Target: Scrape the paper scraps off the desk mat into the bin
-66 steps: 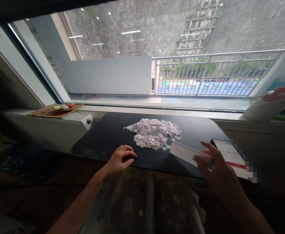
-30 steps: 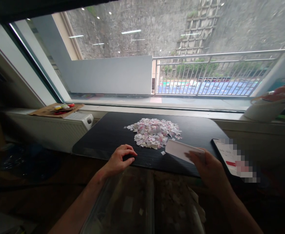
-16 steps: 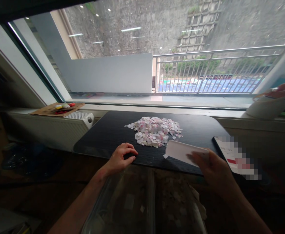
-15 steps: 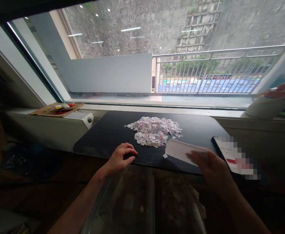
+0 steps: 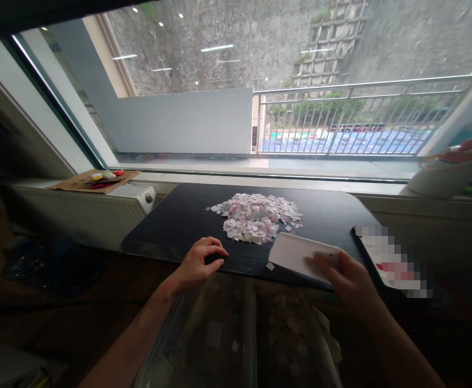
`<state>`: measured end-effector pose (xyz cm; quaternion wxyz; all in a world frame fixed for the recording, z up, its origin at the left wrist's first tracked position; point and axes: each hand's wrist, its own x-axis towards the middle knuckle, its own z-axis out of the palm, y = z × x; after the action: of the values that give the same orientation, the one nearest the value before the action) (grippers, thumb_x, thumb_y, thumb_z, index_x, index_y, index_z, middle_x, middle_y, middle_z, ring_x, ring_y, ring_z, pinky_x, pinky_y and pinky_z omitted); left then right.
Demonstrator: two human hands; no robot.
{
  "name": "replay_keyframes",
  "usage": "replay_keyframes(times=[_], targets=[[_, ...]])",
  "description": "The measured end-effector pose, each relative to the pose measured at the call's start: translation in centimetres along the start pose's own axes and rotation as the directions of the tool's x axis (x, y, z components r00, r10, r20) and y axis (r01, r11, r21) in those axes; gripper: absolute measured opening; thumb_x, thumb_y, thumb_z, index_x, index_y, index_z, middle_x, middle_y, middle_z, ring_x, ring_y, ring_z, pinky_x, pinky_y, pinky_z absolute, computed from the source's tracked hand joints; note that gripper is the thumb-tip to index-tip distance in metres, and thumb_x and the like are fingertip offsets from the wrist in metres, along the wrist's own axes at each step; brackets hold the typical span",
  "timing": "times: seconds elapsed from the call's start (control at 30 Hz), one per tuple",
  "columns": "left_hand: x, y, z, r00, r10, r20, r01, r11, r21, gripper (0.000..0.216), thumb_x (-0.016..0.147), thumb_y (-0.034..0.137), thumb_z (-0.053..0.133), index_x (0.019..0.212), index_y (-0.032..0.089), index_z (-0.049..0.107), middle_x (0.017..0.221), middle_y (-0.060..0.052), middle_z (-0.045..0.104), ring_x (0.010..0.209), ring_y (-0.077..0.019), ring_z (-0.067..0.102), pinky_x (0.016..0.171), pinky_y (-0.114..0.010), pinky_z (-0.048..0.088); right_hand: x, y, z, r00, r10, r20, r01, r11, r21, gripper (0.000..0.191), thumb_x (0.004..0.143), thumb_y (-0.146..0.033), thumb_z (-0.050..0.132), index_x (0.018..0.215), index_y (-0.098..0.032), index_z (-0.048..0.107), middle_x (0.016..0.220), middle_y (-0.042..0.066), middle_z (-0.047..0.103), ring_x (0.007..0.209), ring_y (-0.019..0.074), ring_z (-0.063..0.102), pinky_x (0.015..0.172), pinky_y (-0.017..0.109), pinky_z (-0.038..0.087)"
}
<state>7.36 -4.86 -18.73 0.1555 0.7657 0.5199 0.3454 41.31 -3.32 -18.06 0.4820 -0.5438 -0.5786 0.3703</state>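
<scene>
A heap of small white and pinkish paper scraps (image 5: pixel 256 215) lies in the middle of the dark table (image 5: pixel 171 215). My left hand (image 5: pixel 203 261) rests on the table's near edge, fingers loosely curled, with a gap between thumb and forefinger and nothing in it. In front of the heap, my right hand (image 5: pixel 347 277) grips the right end of a white flat plate (image 5: pixel 295 253) with rounded corners. The plate stands tilted with its lower edge low over the table. One loose paper scrap (image 5: pixel 270 265) lies at its left corner, close to the near edge.
Below the near edge sit a clear plastic bin (image 5: pixel 161 345) and, to its right, a dim bag-like container (image 5: pixel 328 339) with scraps. A phone (image 5: pixel 389 258) lies at the table's right. A radiator (image 5: pixel 86 210) bearing brown cardboard (image 5: pixel 68 183) stands left; a window runs behind.
My right hand has drawn the white plate slightly left and towards the near edge. The loose scrap by its corner has moved the same way. My left hand has stayed put.
</scene>
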Motion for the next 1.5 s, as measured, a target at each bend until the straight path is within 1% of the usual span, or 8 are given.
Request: replay_keyframes(times=[0.23,0.7,0.8,0.9,1.0,1.07,1.23,1.5], targets=[[0.0,-0.1,0.0,1.0,-0.001,-0.004,0.001,1.0,0.001,0.016,0.079,0.014,0.064,0.089,0.019,0.075,0.098,-0.005,0.066,0.096,-0.0189,0.061,0.091,-0.033,0.046,-1.2,-0.8,-1.0,0.994,0.089,0.07,-0.095,0.992,0.079,0.041,0.07,-0.06,0.076,0.082,-0.021,0.069,0.073,0.002,0.073,0.067,0.0201,0.066,0.061,0.03,0.053],[0.0,-0.1,0.1,1.0,-0.001,0.003,0.001,1.0,-0.01,0.015,0.08,0.017,0.062,0.089,0.019,0.075,0.098,-0.005,0.065,0.096,-0.019,0.06,0.092,-0.033,0.045,-2.8,-2.6,-1.0,0.996,-0.011,0.094,0.009,1.0,0.019,0.024,0.079,-0.046,0.07,0.082,-0.023,0.067,0.074,0.001,0.072,0.065,0.0176,0.063,0.061,0.028,0.051],[0.0,-0.1,0.1,1.0,-0.006,0.005,0.006,1.0,-0.008,0.015,0.08,0.017,0.062,0.089,0.019,0.075,0.099,-0.005,0.066,0.097,-0.019,0.06,0.092,-0.033,0.045,-2.6,-2.5,-1.0,0.998,-0.019,0.052,0.02,1.0,-0.013,0.023,0.08,-0.045,0.067,0.083,-0.023,0.066,0.074,0.003,0.072,0.066,0.0194,0.064,0.062,0.03,0.051],[0.0,-0.1,0.1,1.0,-0.008,0.001,0.008,1.0,-0.005,0.015,0.079,0.017,0.063,0.088,0.019,0.075,0.098,-0.005,0.066,0.096,-0.019,0.061,0.091,-0.033,0.045,-1.7,-2.5,-0.9,0.995,-0.073,-0.063,0.066,0.992,-0.108,0.023,0.08,-0.045,0.065,0.085,-0.023,0.067,0.073,0.003,0.072,0.067,0.0209,0.064,0.063,0.032,0.051],[0.0,-0.2,0.1,1.0,-0.008,-0.003,0.008,1.0,-0.003,0.015,0.079,0.017,0.062,0.088,0.019,0.075,0.098,-0.005,0.066,0.096,-0.019,0.061,0.091,-0.033,0.046,-0.3,-2.4,-0.6,0.972,-0.144,-0.186,0.108,0.975,-0.192,0.024,0.078,-0.046,0.065,0.085,-0.023,0.067,0.075,0.003,0.072,0.07,0.0222,0.066,0.068,0.034,0.052],[0.0,-0.2,0.1,1.0,-0.006,-0.004,0.006,1.0,-0.002,0.015,0.079,0.017,0.062,0.088,0.02,0.075,0.098,-0.005,0.066,0.096,-0.0191,0.061,0.091,-0.033,0.046,0.7,-2.1,-0.4,0.959,-0.182,-0.218,0.13,0.964,-0.233,0.026,0.077,-0.047,0.065,0.087,-0.023,0.067,0.076,0.003,0.072,0.071,0.0231,0.067,0.068,0.034,0.053],[0.0,-0.2,0.1,1.0,-0.002,-0.001,0.002,1.0,0.0,0.015,0.079,0.019,0.062,0.088,0.021,0.074,0.098,-0.005,0.067,0.096,-0.0194,0.061,0.092,-0.034,0.046,2.2,-1.1,0.3,0.949,-0.262,-0.174,0.203,0.932,-0.3,0.03,0.08,-0.049,0.062,0.091,-0.021,0.068,0.079,0.006,0.075,0.075,0.0252,0.069,0.069,0.035,0.054],[0.0,-0.4,0.3,1.0,-0.003,-0.001,0.003,1.0,-0.001,0.016,0.079,0.019,0.061,0.088,0.021,0.074,0.098,-0.006,0.067,0.096,-0.02,0.061,0.091,-0.035,0.047,1.5,-1.4,0.7,0.964,-0.228,-0.136,0.184,0.943,-0.276,0.028,0.083,-0.047,0.061,0.093,-0.021,0.068,0.08,0.006,0.075,0.074,0.0248,0.068,0.072,0.036,0.053]])
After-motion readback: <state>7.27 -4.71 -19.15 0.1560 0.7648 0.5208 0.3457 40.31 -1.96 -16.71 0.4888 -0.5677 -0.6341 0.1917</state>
